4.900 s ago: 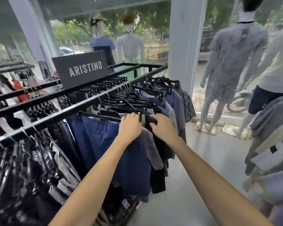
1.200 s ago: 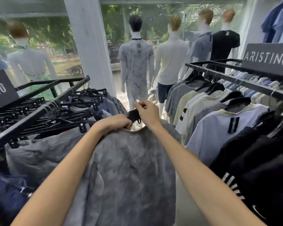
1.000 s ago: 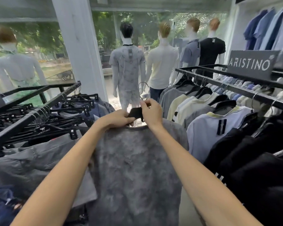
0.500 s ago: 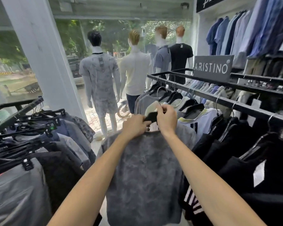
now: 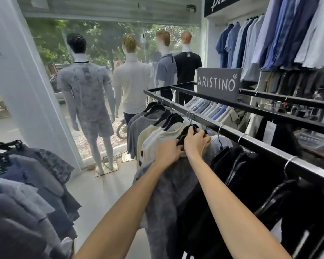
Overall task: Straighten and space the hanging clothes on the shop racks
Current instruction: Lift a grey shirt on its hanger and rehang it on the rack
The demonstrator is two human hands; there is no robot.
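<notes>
A mottled grey T-shirt [image 5: 168,195] hangs from a black hanger [image 5: 185,134] whose wire hook reaches up to the black rail of the right rack [image 5: 251,144]. My left hand [image 5: 166,152] grips the shirt's shoulder at the collar. My right hand [image 5: 195,141] grips the hanger's neck just under the hook. Cream and grey shirts [image 5: 148,131] hang to the left of it, black garments [image 5: 251,184] to the right on the same rail.
A second rack of grey and navy clothes [image 5: 26,184] fills the lower left. A white pillar [image 5: 26,90] and several mannequins [image 5: 86,86] stand by the window. A grey ARISTINO sign [image 5: 216,84] sits on the right rack; blue shirts [image 5: 269,34] hang on the wall.
I have turned from the left rack to the right one, carrying the grey T-shirt on its hanger. The hook has moved up to the right rack's rail, between the cream and black garments.
</notes>
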